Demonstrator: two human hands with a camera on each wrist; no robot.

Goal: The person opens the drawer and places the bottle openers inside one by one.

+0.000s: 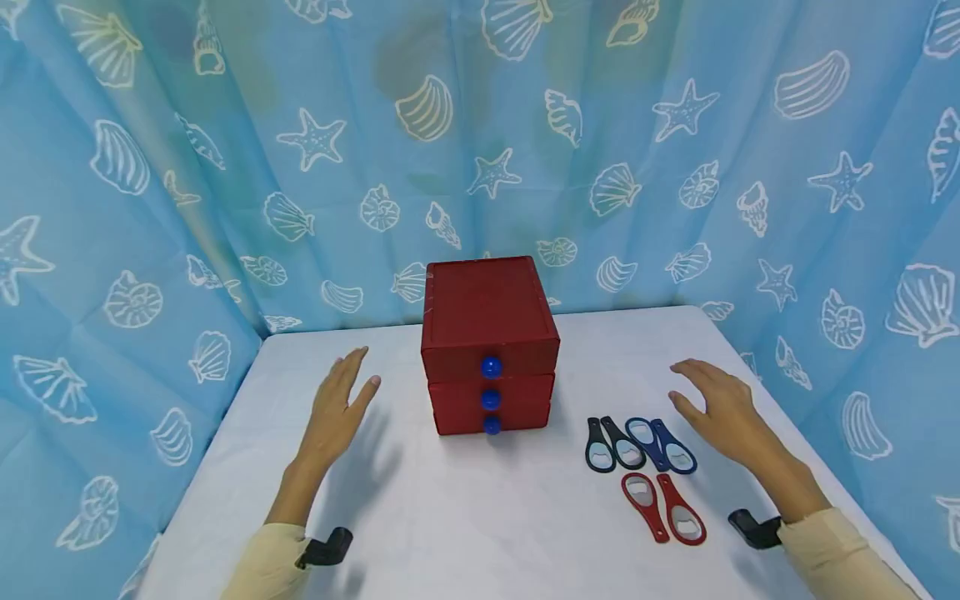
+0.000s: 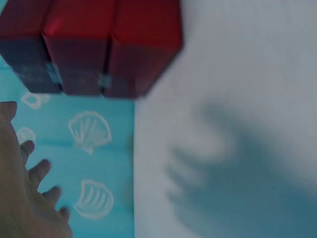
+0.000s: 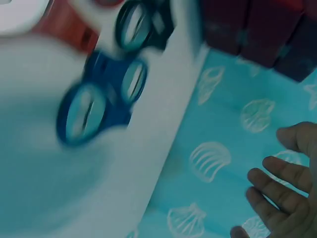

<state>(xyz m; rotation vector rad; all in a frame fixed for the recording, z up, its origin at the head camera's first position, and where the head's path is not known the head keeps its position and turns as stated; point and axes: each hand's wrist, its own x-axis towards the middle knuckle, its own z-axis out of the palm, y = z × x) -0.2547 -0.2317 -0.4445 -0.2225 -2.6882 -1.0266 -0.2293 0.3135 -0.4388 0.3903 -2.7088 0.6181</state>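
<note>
My left hand (image 1: pixel 330 417) hovers above the white table to the left of a red box of small drawers (image 1: pixel 487 302), fingers extended and thumb spread. Over the table's right side is my right hand (image 1: pixel 726 412), held with relaxed fingers and touching nothing. Nearest to it lie two blue bottle openers (image 1: pixel 678 458), beside two black bottle openers (image 1: pixel 600 458). Two red bottle openers (image 1: pixel 686 523) lie closer to me. In the left wrist view the left hand (image 2: pixel 22 193) is empty; the right wrist view shows the right hand (image 3: pixel 290 193) empty too.
Three blue round knobs (image 1: pixel 491 400) run down the front of the drawer box, all drawers closed. A blue shell-patterned curtain (image 1: pixel 465 167) hangs behind and at both sides of the table (image 1: pixel 480 517). Each wrist wears a black mount (image 1: pixel 327 548).
</note>
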